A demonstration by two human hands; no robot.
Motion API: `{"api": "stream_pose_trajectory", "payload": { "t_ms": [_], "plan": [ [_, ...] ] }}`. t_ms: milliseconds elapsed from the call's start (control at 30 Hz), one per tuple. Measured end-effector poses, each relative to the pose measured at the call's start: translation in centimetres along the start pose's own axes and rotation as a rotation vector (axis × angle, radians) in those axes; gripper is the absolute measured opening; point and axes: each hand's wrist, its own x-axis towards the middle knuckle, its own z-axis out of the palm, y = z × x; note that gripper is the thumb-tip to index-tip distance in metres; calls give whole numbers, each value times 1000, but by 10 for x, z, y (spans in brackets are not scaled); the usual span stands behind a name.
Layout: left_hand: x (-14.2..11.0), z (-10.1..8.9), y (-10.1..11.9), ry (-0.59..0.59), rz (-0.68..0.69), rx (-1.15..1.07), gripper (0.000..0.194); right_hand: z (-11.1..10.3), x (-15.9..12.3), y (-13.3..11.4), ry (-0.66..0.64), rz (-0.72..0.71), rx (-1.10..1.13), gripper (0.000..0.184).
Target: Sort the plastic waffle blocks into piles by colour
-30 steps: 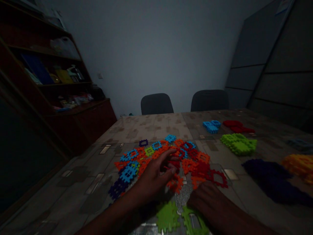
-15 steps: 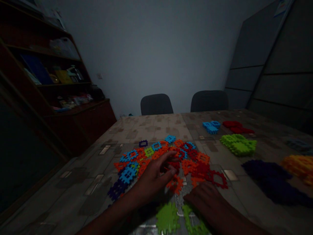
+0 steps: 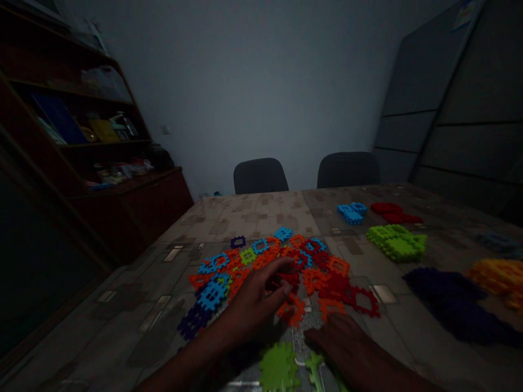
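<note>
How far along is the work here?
Partway, I'd judge. On the right, the light-blue pile, red pile and lime-green pile of plastic pieces look done. The left hand curls over a jumbled mixed-colour heap, its grip unclear; the right hand partly covers a notched lime-green piece. That heap, mingling orange, red and blue, seems left.

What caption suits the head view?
Left hand over a colourful jumble, right hand by a green piece, single-colour piles at right.
</note>
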Motion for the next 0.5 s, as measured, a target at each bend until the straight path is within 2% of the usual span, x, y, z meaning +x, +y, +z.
{"api": "stream_pose_trajectory", "payload": {
  "t_ms": [100, 133, 200, 267, 333, 400, 500],
  "plan": [
    [0, 1, 3, -13, 4, 0, 44, -53, -1, 7, -17, 27, 37, 78],
    [-1, 2, 4, -20, 6, 7, 43, -74, -2, 11, -35, 89, 33, 86],
    [-5, 6, 5, -36, -2, 37, 39, -113, -4, 19, 26, 190, 5, 87],
    [-12, 12, 4, -65, -11, 99, 37, -144, -6, 28, 22, 224, -6, 83],
    [-18, 22, -1, -120, 38, 186, 36, -162, -9, 37, -2, 235, -3, 78],
    [-20, 36, -10, -212, 155, 273, 35, -170, -17, 49, -12, 247, -17, 75],
    [-10, 71, -29, -347, 360, 404, 35, -176, -31, 69, 18, 286, -91, 75]
  ]
}}
